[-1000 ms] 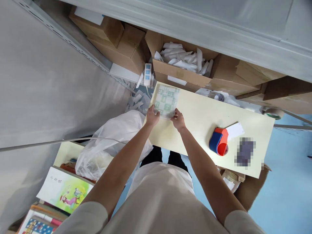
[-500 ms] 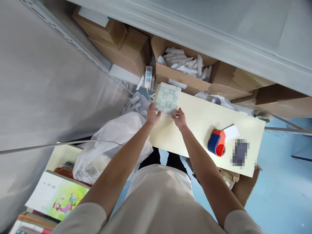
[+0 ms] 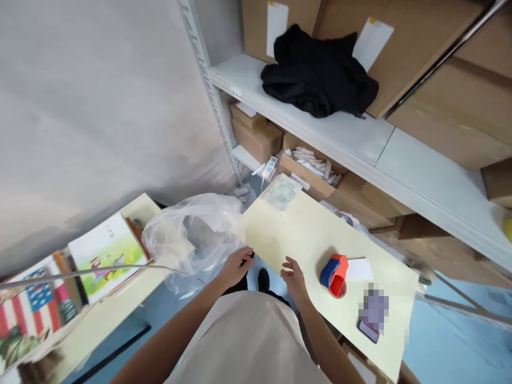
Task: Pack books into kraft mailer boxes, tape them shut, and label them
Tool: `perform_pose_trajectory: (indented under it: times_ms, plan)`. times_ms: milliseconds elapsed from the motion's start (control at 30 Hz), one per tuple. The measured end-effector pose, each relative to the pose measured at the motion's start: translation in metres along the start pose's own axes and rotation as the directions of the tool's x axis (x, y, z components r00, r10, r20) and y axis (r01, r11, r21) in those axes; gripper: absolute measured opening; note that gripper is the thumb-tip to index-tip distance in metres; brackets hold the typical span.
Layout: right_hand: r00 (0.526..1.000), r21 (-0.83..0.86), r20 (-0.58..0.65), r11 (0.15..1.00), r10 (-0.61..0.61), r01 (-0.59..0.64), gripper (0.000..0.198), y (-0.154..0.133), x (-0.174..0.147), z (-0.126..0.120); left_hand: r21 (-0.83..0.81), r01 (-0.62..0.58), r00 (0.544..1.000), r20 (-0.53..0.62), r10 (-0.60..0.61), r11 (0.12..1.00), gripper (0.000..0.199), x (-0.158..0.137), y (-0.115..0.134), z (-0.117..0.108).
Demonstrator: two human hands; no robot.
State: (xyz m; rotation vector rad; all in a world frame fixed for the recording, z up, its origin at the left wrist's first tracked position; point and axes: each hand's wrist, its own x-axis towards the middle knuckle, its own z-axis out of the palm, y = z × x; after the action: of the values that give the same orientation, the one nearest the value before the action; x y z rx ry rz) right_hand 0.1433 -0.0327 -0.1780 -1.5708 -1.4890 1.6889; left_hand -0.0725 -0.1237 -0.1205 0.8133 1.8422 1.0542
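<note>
Away from both hands, a flat square pack with a pale green-and-white check pattern (image 3: 282,192) lies at the far left corner of the cream table (image 3: 308,234). My left hand (image 3: 236,265) is off the table's near left edge, fingers loosely bent, with nothing visible in it. Close to the front edge hovers my right hand (image 3: 295,277), its fingers apart and holding nothing. To the right of that hand is a red-and-blue tape dispenser (image 3: 335,274), with a white card (image 3: 359,269) beside it.
A clear plastic bag (image 3: 200,229) bulges between the table and a left bench holding picture books (image 3: 106,256). A phone (image 3: 368,330) lies at right, partly blurred. Behind, a grey shelf (image 3: 352,140) carries black cloth (image 3: 318,72) above cartons and a box of white rolls (image 3: 314,161).
Both hands have let go of the checked pack and drawn back toward my body. The pack stays at the table corner. My view has tilted up and turned left, showing the upper shelf.
</note>
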Motion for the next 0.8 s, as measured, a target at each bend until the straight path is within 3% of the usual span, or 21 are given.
perform_pose_trajectory:
  times_ms: [67, 167, 333, 567, 800]
  plan:
    - [0.997, -0.015, 0.074, 0.999, -0.036, 0.037, 0.042, -0.005, -0.004, -0.001, -0.086, 0.065, 0.982, -0.172, -0.079, 0.994, 0.029, -0.028, -0.010, -0.002]
    - [0.973, -0.039, 0.212, 0.994, -0.094, 0.105, 0.037, -0.022, -0.005, 0.009, -0.193, 0.064, 0.902, -0.408, -0.139, 0.979, 0.033, -0.061, -0.018, -0.008]
    - [0.865, -0.059, 0.462, 0.966, -0.197, 0.252, 0.036, -0.054, -0.013, 0.059, -0.231, -0.031, 0.794, -0.597, -0.117, 0.972, 0.033, -0.113, -0.023, -0.030]
    - [0.579, -0.078, 0.788, 0.899, -0.209, 0.430, 0.037, -0.071, -0.074, 0.174, -0.254, -0.053, 0.516, -0.835, -0.192, 0.966, 0.030, -0.216, -0.075, -0.080]
    - [0.254, -0.093, 0.966, 0.839, -0.055, 0.536, 0.036, -0.042, -0.177, 0.309, -0.391, -0.044, 0.249, -0.896, -0.369, 0.919, 0.033, -0.339, -0.158, -0.133]
